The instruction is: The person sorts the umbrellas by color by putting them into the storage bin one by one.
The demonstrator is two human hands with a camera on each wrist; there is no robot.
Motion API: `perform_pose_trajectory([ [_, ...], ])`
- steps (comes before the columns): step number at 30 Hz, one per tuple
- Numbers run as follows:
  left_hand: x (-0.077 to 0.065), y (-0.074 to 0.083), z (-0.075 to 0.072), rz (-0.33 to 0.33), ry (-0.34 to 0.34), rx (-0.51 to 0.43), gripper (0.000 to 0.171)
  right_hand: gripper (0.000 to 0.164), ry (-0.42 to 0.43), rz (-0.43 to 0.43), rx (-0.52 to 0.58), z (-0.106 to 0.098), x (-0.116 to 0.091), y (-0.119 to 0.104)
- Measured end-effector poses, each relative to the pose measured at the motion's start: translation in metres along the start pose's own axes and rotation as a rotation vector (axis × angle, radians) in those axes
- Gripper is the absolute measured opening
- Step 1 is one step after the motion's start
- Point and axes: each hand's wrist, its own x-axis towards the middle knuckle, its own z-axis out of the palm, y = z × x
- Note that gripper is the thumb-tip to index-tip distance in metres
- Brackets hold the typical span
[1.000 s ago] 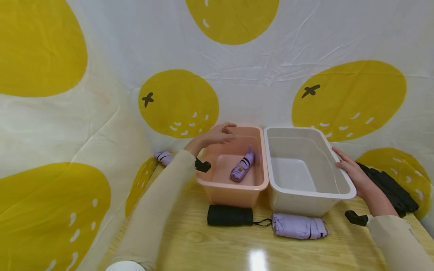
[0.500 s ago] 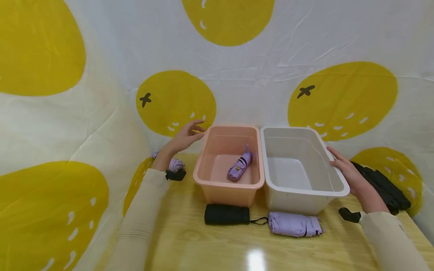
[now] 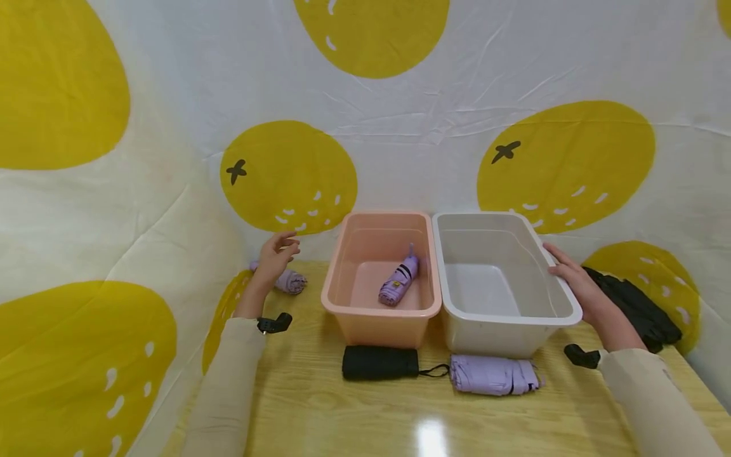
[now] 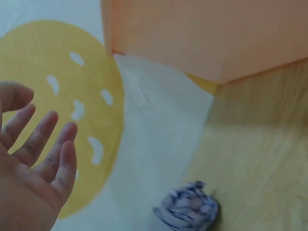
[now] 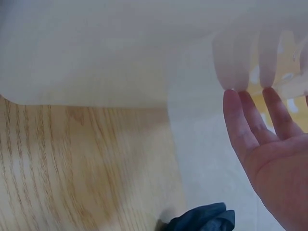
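My left hand (image 3: 275, 257) is raised at the left, fingers loosely bent, with nothing in it. Behind and below it lies a folded lilac umbrella (image 3: 292, 282), partly hidden by the hand; its rolled end (image 4: 187, 208) shows in the left wrist view. My right hand (image 3: 579, 289) rests against the right side of the white bin (image 3: 508, 327); in the right wrist view its extended fingertips touch the outer wall. The peach bin (image 3: 379, 312) stands beside the white one and has a folded lilac umbrella (image 3: 398, 282) in it.
In front of the bins lie a black folded umbrella (image 3: 379, 363) with a wrist loop and another lilac umbrella (image 3: 491, 374). A crumpled black fabric bundle (image 3: 634, 308) lies right of the white bin. Patterned cloth (image 3: 400, 158) hangs behind the wooden table (image 3: 342, 419).
My left hand has moved left from over the peach bin to the lilac umbrella at the left. The right hand stays at the white bin. The head view has shifted slightly.
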Motion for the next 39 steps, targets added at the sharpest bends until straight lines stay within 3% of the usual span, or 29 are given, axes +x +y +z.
perform_pose_trajectory([
  [7,-0.002,-0.038,-0.005,-0.036,0.198,0.060,0.034,0.060,0.005,0.006,-0.013,0.000,0.003,0.002],
  [13,-0.007,-0.054,-0.004,-0.068,0.245,0.151,0.035,0.061,-0.008,-0.025,0.025,0.001,-0.003,0.007],
  [17,-0.011,-0.063,-0.002,-0.139,0.297,0.305,0.045,0.061,-0.026,-0.053,0.076,0.001,-0.006,0.009],
  [21,-0.008,-0.068,-0.001,-0.284,0.355,0.422,0.065,0.061,-0.013,-0.041,0.074,-0.002,-0.006,0.005],
  [25,-0.007,-0.078,0.008,-0.396,0.327,0.489,0.087,0.060,0.000,-0.014,0.067,-0.007,-0.016,0.008],
  [30,-0.011,-0.092,0.019,-0.432,0.289,0.552,0.109,0.060,-0.010,-0.017,0.067,-0.013,-0.021,0.014],
  [34,-0.010,-0.097,0.012,-0.478,0.269,0.547,0.116,0.060,0.006,-0.018,0.010,-0.009,-0.009,0.014],
  [39,-0.011,-0.099,0.001,-0.525,0.202,0.503,0.112,0.061,0.002,-0.005,-0.013,-0.002,0.000,0.021],
])
